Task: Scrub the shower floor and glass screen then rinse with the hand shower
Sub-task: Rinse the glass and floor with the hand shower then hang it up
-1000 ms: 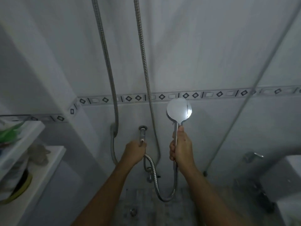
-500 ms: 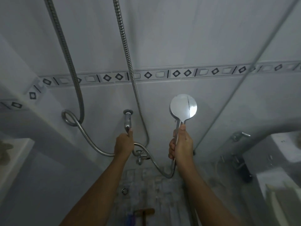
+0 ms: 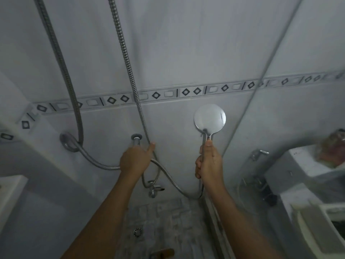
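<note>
head view: right hand [image 3: 209,161], grip wrapped round its handle, holds the hand shower [image 3: 209,118] upright before the tiled wall [image 3: 186,53] with diamond border [image 3: 168,94]; left hand [image 3: 135,158], grip curled on the wall tap [image 3: 136,140]. below, mottled shower floor [image 3: 168,221] with round drain [image 3: 137,232].

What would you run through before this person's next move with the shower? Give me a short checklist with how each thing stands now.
1. Right hand has a firm grip on the hand shower handle: ok.
2. Left hand is closed around the wall tap: ok.
3. The spray side points away from the person, with the shiny back toward the camera: ok.
4. The hose hangs in a loose loop with no kink in sight: ok.
5. The floor drain is uncovered: ok.
6. Water temperature: cannot tell.
</note>
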